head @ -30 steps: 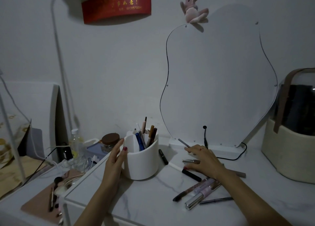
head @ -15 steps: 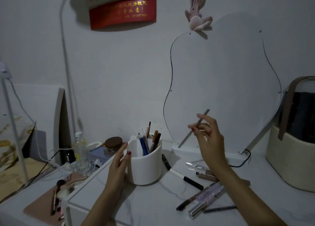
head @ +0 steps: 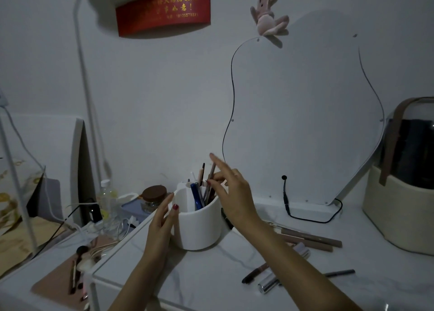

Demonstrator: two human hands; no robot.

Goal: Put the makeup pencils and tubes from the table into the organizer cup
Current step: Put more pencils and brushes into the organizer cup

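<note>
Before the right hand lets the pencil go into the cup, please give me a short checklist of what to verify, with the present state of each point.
1. Left hand steadies the organizer cup: ok, its fingers rest on the cup's left wall.
2. Cup stands upright on the table: ok.
3. Pencil is over the cup opening: ok, its lower end is among the pencils already inside.
4. Right hand holds the pencil firmly: cannot tell, the fingers are blurred.
5. Room left in that compartment: cannot tell, the hand hides part of it.
6. Items left on the table: not ok, several pencils and tubes remain to the right.
</note>
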